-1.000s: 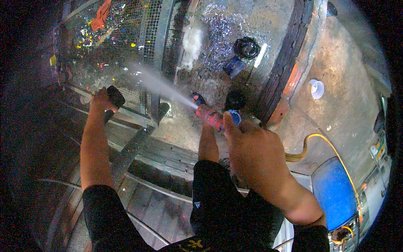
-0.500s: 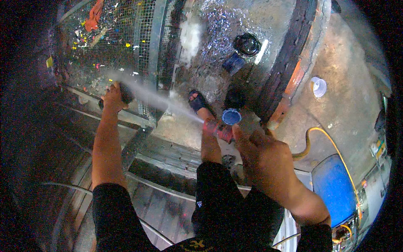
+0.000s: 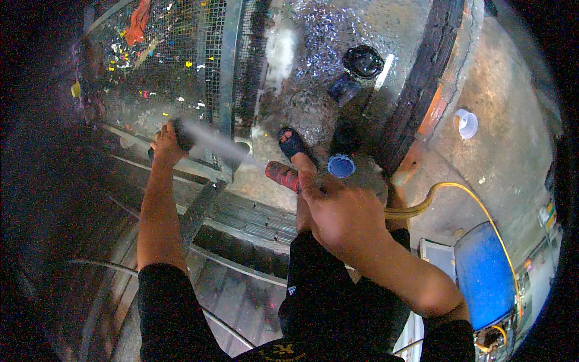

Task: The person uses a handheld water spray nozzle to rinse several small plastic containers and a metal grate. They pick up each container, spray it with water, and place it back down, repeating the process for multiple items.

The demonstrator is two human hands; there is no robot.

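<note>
My left hand point(image 3: 167, 146) grips a dark, rounded object point(image 3: 183, 134) above the lower edge of a wire mesh panel point(image 3: 172, 78); its kind cannot be made out. My right hand point(image 3: 347, 211) is closed around a red hose nozzle point(image 3: 282, 175), in front of my body. Out of the nozzle a jet of water point(image 3: 220, 145) shoots left onto the dark object. A yellow hose point(image 3: 434, 190) runs in from the right and passes behind my right hand.
Bits of coloured scrap and an orange-red rag point(image 3: 138, 24) lie at the mesh. On the wet floor are a blue round container point(image 3: 341, 166) and a black round item point(image 3: 363, 61). A white cup point(image 3: 466, 123) and a blue panel point(image 3: 484, 274) are at the right.
My right hand has moved left with the nozzle, closer to the dark object, and more of the hose shows. The left hand stays nearly in place, and water still sprays.
</note>
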